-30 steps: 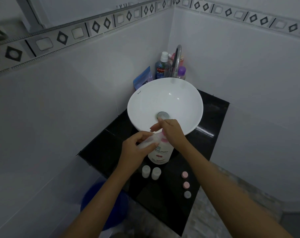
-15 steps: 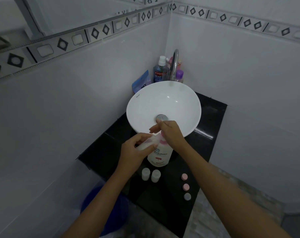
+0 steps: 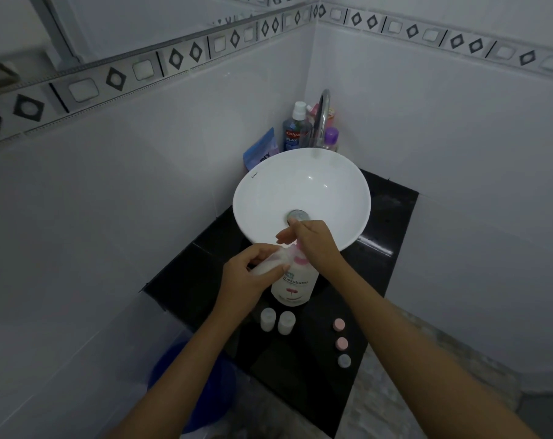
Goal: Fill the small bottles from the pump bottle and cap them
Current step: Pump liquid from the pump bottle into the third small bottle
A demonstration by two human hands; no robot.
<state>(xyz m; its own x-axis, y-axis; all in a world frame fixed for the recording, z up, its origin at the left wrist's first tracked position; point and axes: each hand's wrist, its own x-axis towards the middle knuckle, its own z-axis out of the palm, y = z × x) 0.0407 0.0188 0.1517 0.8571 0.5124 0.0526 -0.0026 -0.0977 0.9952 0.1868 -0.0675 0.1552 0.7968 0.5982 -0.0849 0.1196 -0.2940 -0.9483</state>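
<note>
A white pump bottle [image 3: 295,285] with a pink pump head stands on the black counter [image 3: 205,274] in front of the basin. My left hand [image 3: 248,277] grips a small translucent bottle [image 3: 270,263], tilted, its mouth at the pump's nozzle. My right hand [image 3: 314,240] lies flat on the pump head, fingers stretched out. Two more small white bottles [image 3: 276,320] stand upright and uncapped just in front of the pump bottle. Two pink caps [image 3: 340,333] and one grey cap [image 3: 344,361] lie in a row to the right.
A round white basin [image 3: 303,188] sits behind the pump bottle, with a chrome tap [image 3: 322,117] and several toiletry bottles [image 3: 295,128] in the corner. White tiled walls close in at left and right. A blue bucket [image 3: 199,381] stands on the floor below the counter's left edge.
Both hands stay on the small bottle and the pump. The view has tipped slightly, so everything sits a little lower in the frame.
</note>
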